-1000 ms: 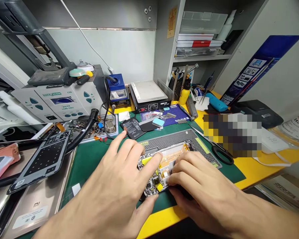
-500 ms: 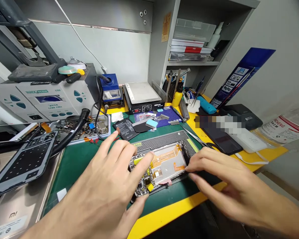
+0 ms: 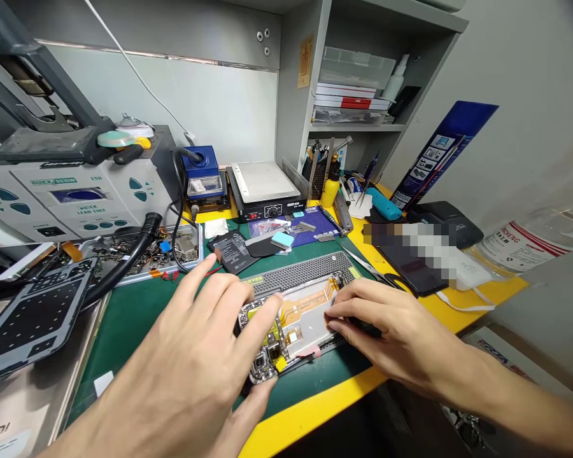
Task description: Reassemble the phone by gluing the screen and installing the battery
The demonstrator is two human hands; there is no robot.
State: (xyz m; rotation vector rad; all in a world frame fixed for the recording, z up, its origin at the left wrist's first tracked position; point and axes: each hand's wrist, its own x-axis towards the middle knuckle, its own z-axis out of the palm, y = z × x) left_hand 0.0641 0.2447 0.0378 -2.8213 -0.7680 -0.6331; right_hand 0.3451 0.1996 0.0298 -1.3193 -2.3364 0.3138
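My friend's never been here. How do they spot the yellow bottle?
Find the tall grey shelf unit at the back. Below its lower shelf stands a black mesh cup of tools. The yellow bottle beside it is the one: bright, with a black top, unlike the white bottle above.

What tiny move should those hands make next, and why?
Probably ease the small orange strip flat with the right hand: its fingertips are right at the strip, and the left hand steadies the opened phone.
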